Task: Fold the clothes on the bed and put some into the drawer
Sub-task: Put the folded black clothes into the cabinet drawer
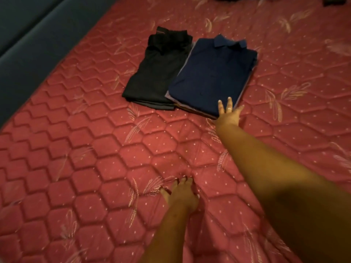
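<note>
The bed (76,168) is covered in red quilted cloth stitched into puffy hexagons. It is mostly matt, with pale leaf motifs (293,91) in thread that has a faint sheen. The black trousers (157,73) are a soft, dull cloth, and the navy shirt (210,73) is a smooth woven cloth, also matt. The blue-grey panel (28,44) along the bed's edge looks smooth and unglossed, though I can't tell its material.

The right hand (228,112) lays straight, spread fingers on the near corner of a folded navy shirt (212,73) topping a stack (187,107). Just left of that touch lies a folded black pile (155,73); nearer the person, the left hand (183,194) presses the red mattress (76,168)
</note>
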A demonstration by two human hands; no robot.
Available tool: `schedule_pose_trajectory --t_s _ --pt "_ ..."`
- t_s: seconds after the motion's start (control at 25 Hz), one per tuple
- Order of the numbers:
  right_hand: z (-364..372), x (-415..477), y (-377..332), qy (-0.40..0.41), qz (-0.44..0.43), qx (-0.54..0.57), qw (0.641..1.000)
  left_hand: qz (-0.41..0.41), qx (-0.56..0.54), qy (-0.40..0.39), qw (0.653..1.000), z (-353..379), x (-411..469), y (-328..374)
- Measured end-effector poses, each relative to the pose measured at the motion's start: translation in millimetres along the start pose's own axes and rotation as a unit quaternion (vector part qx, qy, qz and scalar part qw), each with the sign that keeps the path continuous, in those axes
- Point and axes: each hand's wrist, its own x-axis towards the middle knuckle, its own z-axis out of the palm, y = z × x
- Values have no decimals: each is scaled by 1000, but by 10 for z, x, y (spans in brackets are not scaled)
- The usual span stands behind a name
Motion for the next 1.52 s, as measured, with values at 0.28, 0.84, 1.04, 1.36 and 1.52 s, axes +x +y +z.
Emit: schedule_pose_trajectory --t_s 0.28,0.84,1.04,1.36,1.52 --pt "199 396 60 36 -19 58 997 -16 6 -48 999 -61 145 -55" --pt "260 -602 -688 171 -149 141 964 34 -259 -99 960 158 210 -285" --pt "479 -1482 -1078 133 -240 107 956 -56 -772 -48 632 167 -312 -587" --pt "668 -3221 -2016 33 -414 116 902 -158 -801 -66 574 832 -1113 -1594" --pt "840 -3998 -2474 -14 -488 236 840 -204 -798 -19 567 1435 -1546 -2390"
